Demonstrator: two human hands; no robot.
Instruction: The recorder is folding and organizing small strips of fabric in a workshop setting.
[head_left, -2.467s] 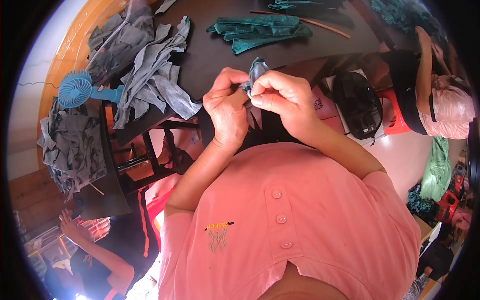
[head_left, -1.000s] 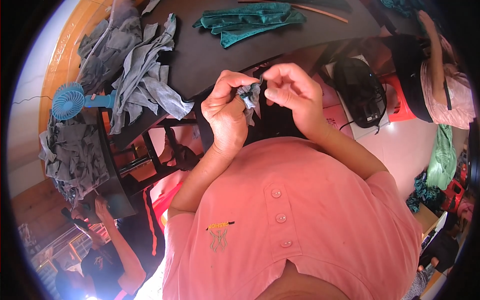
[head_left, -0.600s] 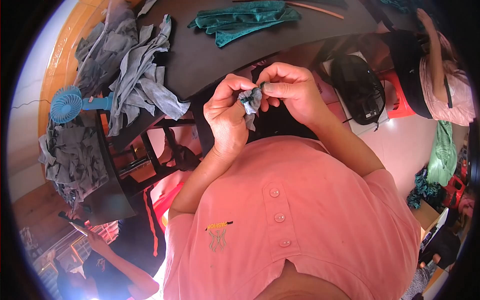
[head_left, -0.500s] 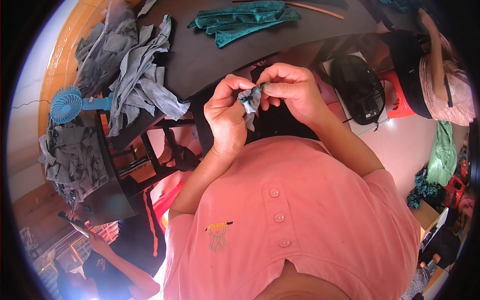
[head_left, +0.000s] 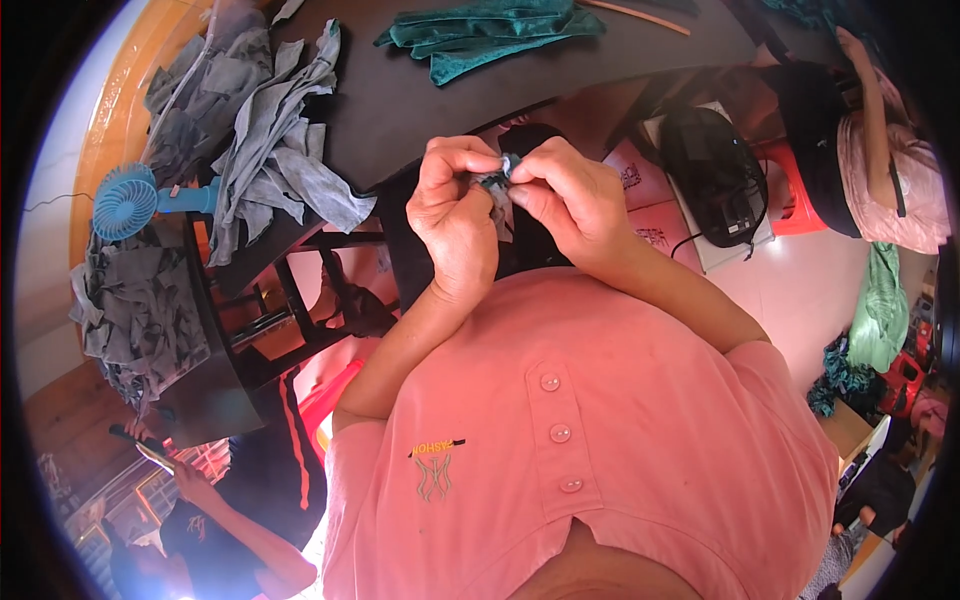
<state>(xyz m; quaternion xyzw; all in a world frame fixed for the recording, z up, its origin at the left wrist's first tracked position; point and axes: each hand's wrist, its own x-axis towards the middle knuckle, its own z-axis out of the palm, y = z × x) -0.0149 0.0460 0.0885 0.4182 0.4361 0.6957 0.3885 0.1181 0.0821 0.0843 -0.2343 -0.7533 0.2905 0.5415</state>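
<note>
A small bunched piece of grey and dark green fabric is held up in front of my chest, off the table's near edge. My left hand is closed on it, thumb and forefinger pinching near its top. Coming from the other side, my right hand pinches the fabric's upper end between thumb and forefinger. The fingertips of both hands almost meet there. Much of the fabric is hidden behind my left fingers.
Teal velvet pieces lie on the dark table. Grey fabric strips pile up at its left, beside a small blue fan. A black bag is at the right, near a red stool. Other people are at both sides.
My fingertips have drawn closer together at the fabric's top, and less of the fabric shows. My right hand has shifted slightly left and down.
</note>
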